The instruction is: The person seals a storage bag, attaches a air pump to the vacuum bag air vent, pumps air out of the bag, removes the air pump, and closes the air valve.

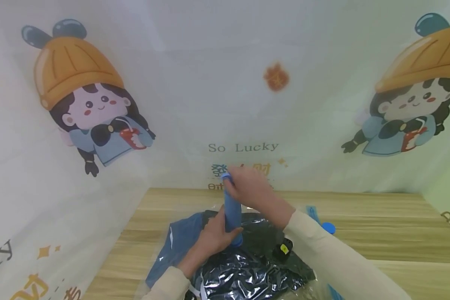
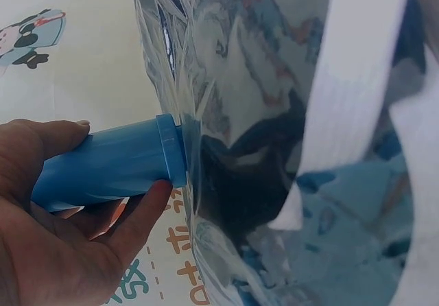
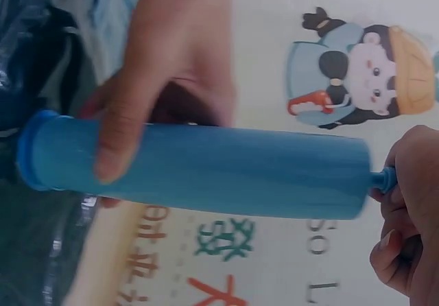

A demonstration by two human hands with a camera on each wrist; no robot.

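Fingers of the left hand [image 1: 214, 234] curl around the lower barrel of a blue pump [image 1: 232, 212], thumb on one side; fingers of the right hand [image 1: 250, 186] close over its handle at the top.

Surroundings: a wood-grain surface [image 1: 390, 216] carries the work, with a printed cloth backdrop [image 1: 187, 83] behind it. On the right lie a blue strip [image 1: 312, 213] and, near it, a blue disc [image 1: 328, 228]. Another blue strip [image 1: 335, 293] shows at the lower edge, partly covered by the right sleeve [image 1: 345, 254]. That sleeve also crosses the right part of the work area. Just beside it sits a black object with a yellow mark [image 1: 284, 248]. A white band [image 2: 350, 73] blocks part of the left wrist view.

Orientation: the pump's long axis stands close to upright in the head view, the top leaning slightly left. Its handle end points up; its collared end points down at a clear plastic bag [image 1: 243, 266]. The collar meets the film; whether it is seated on a valve cannot be told.

Container: the bag holds dark contents [image 1: 255, 225] and, on the left, blue fabric [image 1: 183, 233]. Its film is wrinkled and glossy.
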